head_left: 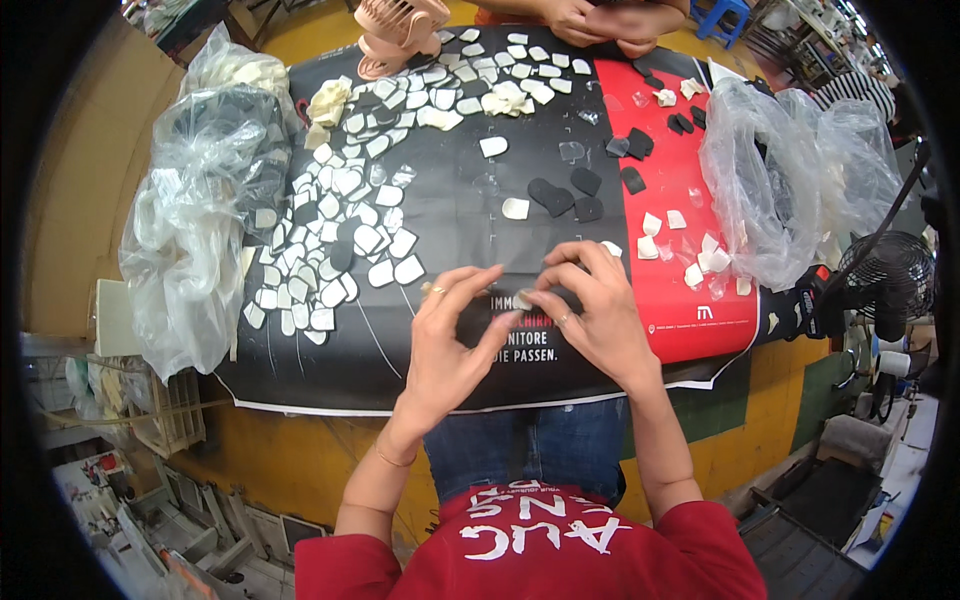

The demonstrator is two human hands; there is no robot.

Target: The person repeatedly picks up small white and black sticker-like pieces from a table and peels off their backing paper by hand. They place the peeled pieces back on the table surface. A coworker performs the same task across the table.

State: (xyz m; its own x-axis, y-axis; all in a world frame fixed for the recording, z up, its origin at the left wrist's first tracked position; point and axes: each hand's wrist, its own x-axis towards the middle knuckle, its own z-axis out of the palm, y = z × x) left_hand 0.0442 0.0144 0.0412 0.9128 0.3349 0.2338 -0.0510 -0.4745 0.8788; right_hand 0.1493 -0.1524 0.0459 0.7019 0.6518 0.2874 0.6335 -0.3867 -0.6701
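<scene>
Above the near edge of the black part of the table cover, my left hand (444, 345) holds nothing, its thumb and fingers apart. Facing it, my right hand (603, 325) pinches a small pale piece (523, 299) between thumb and fingertips; most of that piece is hidden. A white round-ended pad (409, 270) lies left of my left hand, at the edge of a wide scatter of similar pads. Beyond my hands are a single white pad (515, 209) and several black pads (550, 197) of like shape. Another white piece shows partly behind my right hand.
Clear plastic bags flank the work area, a filled one (205, 220) at left and another (765, 185) at right. White scraps (710, 257) lie on the red strip. A pink fan (396, 35) stands at the far edge, near another person's hands (610, 22). A black fan (888, 275) is at right.
</scene>
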